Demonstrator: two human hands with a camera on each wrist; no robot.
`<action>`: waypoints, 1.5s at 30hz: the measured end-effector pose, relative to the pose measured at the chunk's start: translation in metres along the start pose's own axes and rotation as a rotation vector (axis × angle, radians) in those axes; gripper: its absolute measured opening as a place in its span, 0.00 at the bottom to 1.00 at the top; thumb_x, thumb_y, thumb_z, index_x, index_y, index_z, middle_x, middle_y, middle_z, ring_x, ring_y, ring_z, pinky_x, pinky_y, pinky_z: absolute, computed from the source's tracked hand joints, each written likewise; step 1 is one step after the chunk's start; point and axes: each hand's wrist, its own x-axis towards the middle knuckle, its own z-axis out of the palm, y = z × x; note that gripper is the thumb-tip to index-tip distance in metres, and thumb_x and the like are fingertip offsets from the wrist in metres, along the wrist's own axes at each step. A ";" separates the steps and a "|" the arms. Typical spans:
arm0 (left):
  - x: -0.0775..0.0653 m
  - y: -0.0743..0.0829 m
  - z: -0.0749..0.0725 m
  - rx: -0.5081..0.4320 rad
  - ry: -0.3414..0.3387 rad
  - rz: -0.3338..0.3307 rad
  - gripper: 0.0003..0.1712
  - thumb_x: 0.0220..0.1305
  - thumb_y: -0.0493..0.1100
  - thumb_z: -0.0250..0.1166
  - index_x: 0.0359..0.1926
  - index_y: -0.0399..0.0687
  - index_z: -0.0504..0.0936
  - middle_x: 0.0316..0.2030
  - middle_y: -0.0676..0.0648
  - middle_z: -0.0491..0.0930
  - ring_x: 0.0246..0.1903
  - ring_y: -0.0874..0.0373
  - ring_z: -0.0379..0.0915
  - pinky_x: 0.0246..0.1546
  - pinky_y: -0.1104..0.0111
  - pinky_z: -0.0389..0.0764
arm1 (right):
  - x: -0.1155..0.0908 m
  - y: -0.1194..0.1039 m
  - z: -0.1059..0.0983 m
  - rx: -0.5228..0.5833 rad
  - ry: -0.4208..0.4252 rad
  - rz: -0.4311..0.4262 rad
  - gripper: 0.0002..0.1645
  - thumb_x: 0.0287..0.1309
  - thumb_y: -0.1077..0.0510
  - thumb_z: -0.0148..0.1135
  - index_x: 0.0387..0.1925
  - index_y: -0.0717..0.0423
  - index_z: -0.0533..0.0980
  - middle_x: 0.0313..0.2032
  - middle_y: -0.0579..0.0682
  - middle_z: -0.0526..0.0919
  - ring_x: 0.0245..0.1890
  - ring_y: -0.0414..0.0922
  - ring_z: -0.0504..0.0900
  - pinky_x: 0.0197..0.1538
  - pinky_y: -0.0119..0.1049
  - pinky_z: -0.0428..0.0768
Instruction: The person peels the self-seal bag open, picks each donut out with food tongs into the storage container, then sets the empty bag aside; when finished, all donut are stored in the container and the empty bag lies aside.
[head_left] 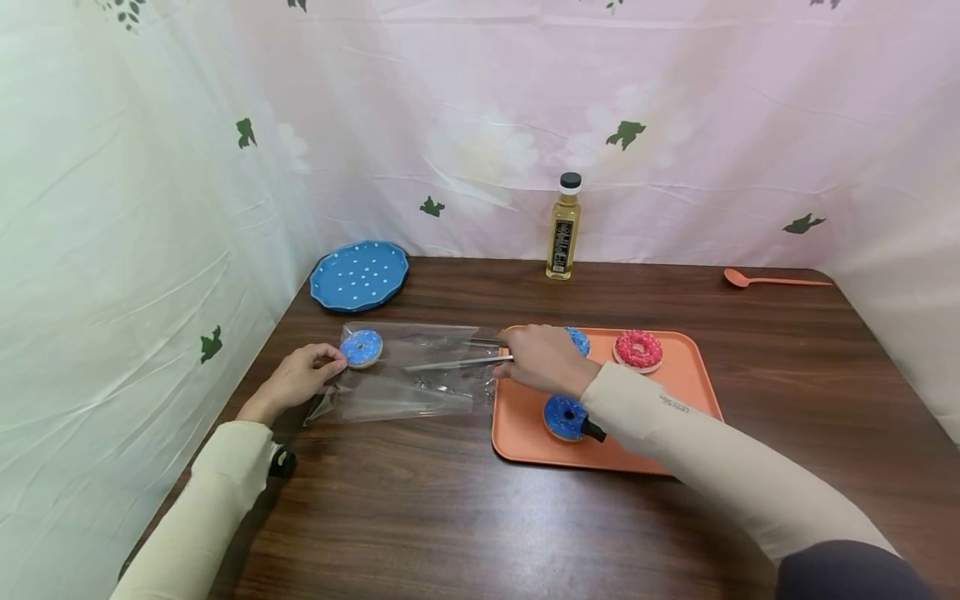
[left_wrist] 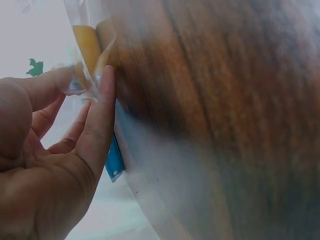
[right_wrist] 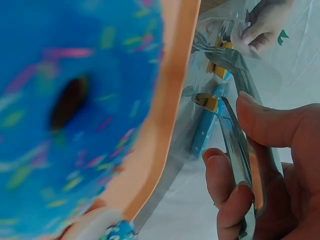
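Note:
My left hand (head_left: 296,381) pinches the left end of a clear plastic bag (head_left: 408,404) that lies flat on the table. A light-blue iced donut (head_left: 362,347) sits at that end, beside the fingertips, and looks to be inside the bag; its yellow side (left_wrist: 87,47) shows through plastic. In my right hand (head_left: 546,360) are metal tongs (head_left: 457,363), pointing left over or into the bag, which I cannot tell. Their two tips (right_wrist: 210,101) stand apart with nothing gripped between them. Under the right forearm is an orange tray (head_left: 517,442), with a blue donut (head_left: 561,415) near the wrist.
Another blue donut (head_left: 579,341), partly hidden by the right hand, and a red donut (head_left: 637,350) lie on the tray. A blue dotted plate (head_left: 360,277) is at the back left. A bottle of yellow liquid (head_left: 562,233) stands behind; an orange spoon (head_left: 776,280) lies back right.

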 end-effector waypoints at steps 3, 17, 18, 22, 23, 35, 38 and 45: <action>0.000 -0.001 0.000 0.009 0.003 0.001 0.13 0.77 0.40 0.57 0.51 0.33 0.79 0.49 0.36 0.74 0.45 0.46 0.79 0.37 0.64 0.85 | 0.007 -0.005 0.001 -0.003 -0.011 -0.011 0.32 0.63 0.43 0.68 0.64 0.53 0.76 0.45 0.51 0.86 0.28 0.43 0.83 0.18 0.37 0.71; 0.006 0.006 0.000 0.029 -0.009 -0.014 0.12 0.77 0.40 0.57 0.50 0.34 0.79 0.50 0.36 0.73 0.39 0.50 0.80 0.36 0.64 0.85 | 0.032 -0.025 0.001 -0.052 -0.021 -0.047 0.30 0.64 0.44 0.68 0.61 0.56 0.78 0.40 0.50 0.86 0.27 0.44 0.83 0.18 0.39 0.73; 0.006 0.006 0.000 0.028 -0.009 -0.014 0.11 0.77 0.40 0.57 0.50 0.34 0.79 0.49 0.36 0.73 0.38 0.51 0.81 0.36 0.64 0.85 | 0.034 -0.027 0.002 -0.054 -0.019 -0.050 0.29 0.64 0.44 0.68 0.61 0.55 0.78 0.39 0.50 0.86 0.27 0.44 0.83 0.19 0.39 0.73; 0.006 0.003 0.000 0.022 -0.013 -0.006 0.11 0.77 0.39 0.57 0.49 0.34 0.79 0.50 0.36 0.73 0.38 0.52 0.81 0.36 0.64 0.85 | 0.038 -0.033 0.004 -0.053 -0.015 -0.057 0.22 0.64 0.44 0.67 0.52 0.54 0.81 0.31 0.48 0.83 0.24 0.43 0.80 0.18 0.38 0.69; 0.006 0.003 0.001 0.024 -0.011 -0.003 0.11 0.76 0.39 0.57 0.49 0.34 0.79 0.50 0.36 0.72 0.38 0.52 0.81 0.36 0.64 0.85 | 0.040 -0.035 0.005 -0.052 -0.018 -0.055 0.22 0.65 0.45 0.67 0.52 0.54 0.81 0.31 0.48 0.83 0.23 0.43 0.79 0.18 0.38 0.69; 0.003 0.003 0.000 0.102 0.008 0.001 0.12 0.77 0.42 0.58 0.49 0.37 0.80 0.50 0.37 0.75 0.38 0.52 0.81 0.37 0.62 0.83 | 0.043 -0.040 0.009 -0.104 0.019 -0.053 0.27 0.66 0.48 0.66 0.63 0.53 0.78 0.32 0.51 0.86 0.14 0.41 0.72 0.15 0.35 0.62; 0.004 0.005 0.000 0.174 0.038 0.002 0.13 0.77 0.44 0.58 0.48 0.38 0.81 0.48 0.39 0.77 0.36 0.52 0.78 0.35 0.61 0.79 | 0.039 -0.037 0.005 -0.065 0.015 -0.051 0.29 0.66 0.47 0.66 0.65 0.51 0.76 0.22 0.51 0.81 0.09 0.38 0.59 0.14 0.33 0.53; 0.003 0.005 0.003 0.202 0.057 0.026 0.12 0.76 0.44 0.59 0.48 0.39 0.80 0.47 0.40 0.78 0.32 0.54 0.75 0.34 0.61 0.75 | 0.036 -0.034 0.005 -0.042 0.002 -0.019 0.31 0.64 0.45 0.68 0.65 0.51 0.76 0.32 0.49 0.85 0.14 0.40 0.67 0.15 0.35 0.57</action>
